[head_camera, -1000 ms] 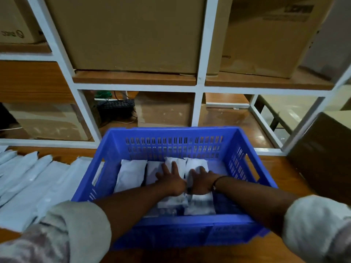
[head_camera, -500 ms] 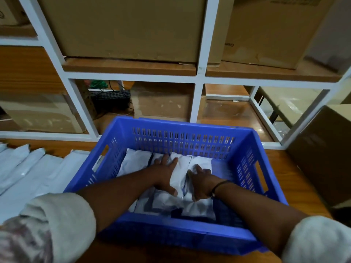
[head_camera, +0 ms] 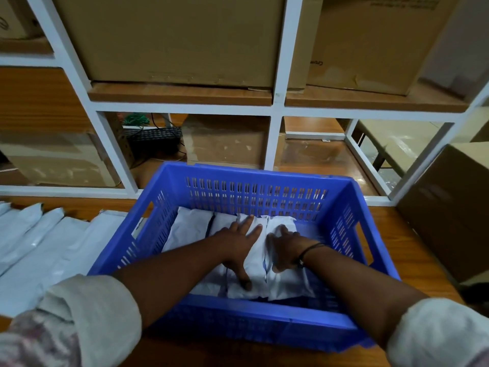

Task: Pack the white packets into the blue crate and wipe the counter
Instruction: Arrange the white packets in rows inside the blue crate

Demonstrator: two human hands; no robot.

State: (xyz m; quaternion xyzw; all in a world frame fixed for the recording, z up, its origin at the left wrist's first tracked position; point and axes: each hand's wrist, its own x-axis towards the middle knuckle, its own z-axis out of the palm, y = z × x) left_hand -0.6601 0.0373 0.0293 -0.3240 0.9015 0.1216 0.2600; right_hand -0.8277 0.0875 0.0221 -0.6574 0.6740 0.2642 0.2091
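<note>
- The white packets in the crate [head_camera: 190,230] lie side by side in a row on its floor, each running from the far wall toward the near wall (four can be made out, their edges touching or overlapping).
- The left hand [head_camera: 238,243] lies flat on a middle packet, fingers straight and spread, thumb stretched back toward the near wall; it presses and grasps nothing.
- The right hand [head_camera: 287,247] rests on the rightmost packet just beside it, fingers slightly bent over the top and not closed around anything. A dark band [head_camera: 309,250] circles that wrist.
- The blue crate [head_camera: 254,178] sits on the wooden counter [head_camera: 412,260], its slotted walls upright, with a handle opening in each side wall.
- More white packets [head_camera: 39,247] lie flat in a row on the counter left of the crate, the nearest one touching its wall.
- Both forearms reach in over the near rim, with pale sleeves [head_camera: 87,313] pushed up.
- Behind the crate stands a white-framed shelf [head_camera: 277,102] holding cardboard boxes [head_camera: 172,35]; another brown box [head_camera: 449,207] stands on the counter to the right.
</note>
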